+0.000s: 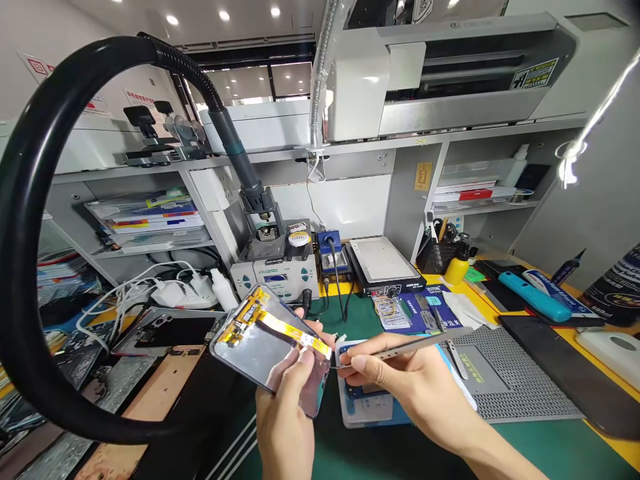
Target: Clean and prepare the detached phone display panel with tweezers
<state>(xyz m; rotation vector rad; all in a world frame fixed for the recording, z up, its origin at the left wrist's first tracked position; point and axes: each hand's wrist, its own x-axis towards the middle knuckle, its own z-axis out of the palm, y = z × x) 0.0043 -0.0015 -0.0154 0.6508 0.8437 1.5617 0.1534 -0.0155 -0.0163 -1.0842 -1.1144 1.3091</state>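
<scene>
My left hand (287, 413) grips a phone screen (255, 357) tilted with its back side facing me, thumb pressed on its lower right part. A yellow-orange flex cable (283, 327) runs across that back. My right hand (423, 383) pinches a slim, flat metal tool (425, 342) between thumb and fingers. Its thin tip is close to the screen's right edge; whether they touch I cannot tell. Beneath the right hand lies a clear-blue plastic tray (357, 419) with dark phone parts, partly hidden by the hand. Tweezers (457, 360) rest just right of it.
A thick black hose (23, 200) arches over the left side. Behind stand a rework station (273, 277), a soldering station (333, 257) and a hot plate (385, 263). A grey perforated mat (530, 380) lies right; phone panels (145, 393) lie left.
</scene>
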